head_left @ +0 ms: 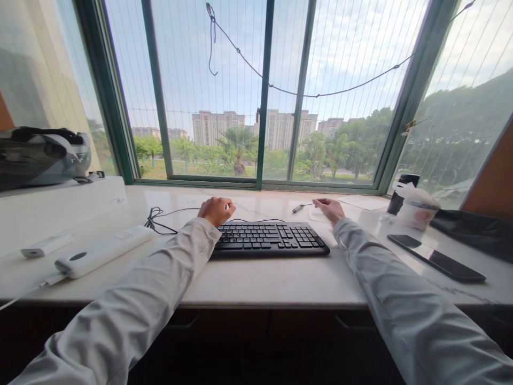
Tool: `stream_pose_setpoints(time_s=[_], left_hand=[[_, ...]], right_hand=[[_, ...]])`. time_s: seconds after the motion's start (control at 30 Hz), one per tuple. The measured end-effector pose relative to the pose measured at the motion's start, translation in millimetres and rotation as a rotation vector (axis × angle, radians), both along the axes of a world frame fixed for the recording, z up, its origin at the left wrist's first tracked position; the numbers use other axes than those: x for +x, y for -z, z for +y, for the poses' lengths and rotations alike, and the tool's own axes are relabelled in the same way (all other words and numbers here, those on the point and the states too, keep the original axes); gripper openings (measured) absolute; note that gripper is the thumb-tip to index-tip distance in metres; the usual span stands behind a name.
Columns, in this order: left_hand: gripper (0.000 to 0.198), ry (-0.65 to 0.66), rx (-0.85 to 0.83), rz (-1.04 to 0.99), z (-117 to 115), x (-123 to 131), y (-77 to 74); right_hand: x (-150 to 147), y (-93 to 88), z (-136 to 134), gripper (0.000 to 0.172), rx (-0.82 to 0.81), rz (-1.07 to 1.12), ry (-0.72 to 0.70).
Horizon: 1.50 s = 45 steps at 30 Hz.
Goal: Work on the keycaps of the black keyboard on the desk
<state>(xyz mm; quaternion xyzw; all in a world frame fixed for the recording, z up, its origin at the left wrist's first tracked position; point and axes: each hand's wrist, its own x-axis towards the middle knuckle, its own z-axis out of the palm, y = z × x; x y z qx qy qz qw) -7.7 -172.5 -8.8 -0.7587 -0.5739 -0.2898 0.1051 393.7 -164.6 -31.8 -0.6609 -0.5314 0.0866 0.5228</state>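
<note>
A black keyboard (272,236) lies flat on the pale counter, close below both hands. My left hand (216,210) is curled closed above its upper left corner, and whatever the fingers may hold is hidden. A black cable (157,218), bunched to the left, runs up to that hand. Beyond the keyboard's right end, my right hand (329,209) pinches a thin dark cord with its fingertips. At the cord's far end is a small grey plug-like piece (298,208), too small to identify surely.
To the left lie a white power strip (105,251) and a small white block (47,246), before a white box (64,211) bearing a dark headset (44,155). On the right are a phone (436,258), a lidded cup (417,209) and a black bottle (403,193). Windows stand behind.
</note>
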Motion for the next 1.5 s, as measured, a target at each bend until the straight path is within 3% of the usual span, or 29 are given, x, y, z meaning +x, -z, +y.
stream_pose_setpoints(time_s=[0.17,0.4,0.73,1.0,1.3,1.5], left_hand=[[0.031,0.013,-0.001,0.004,-1,0,0.0],[0.032,0.01,-0.019,0.011,0,1,0.5],[0.031,0.021,-0.011,0.017,-1,0,0.3],[0.031,0.022,-0.017,0.014,-2,0,-0.2],[0.033,0.021,-0.02,0.025,-2,0,-0.4],[0.032,0.028,-0.015,0.029,-1,-1,0.7]], right_hand=[[-17,-0.4,2,0.047,0.096,0.366,-0.274],[-37,-1.7,-2,0.04,0.071,0.335,-0.403],[-59,7.1,-9,0.037,-0.01,-0.076,-0.381],[-66,-3.6,-32,0.025,-0.021,-0.368,-0.431],[-52,-11.4,-36,0.027,-0.058,-0.493,-0.415],[-34,-15.9,-35,0.027,-0.06,-0.785,-0.307]])
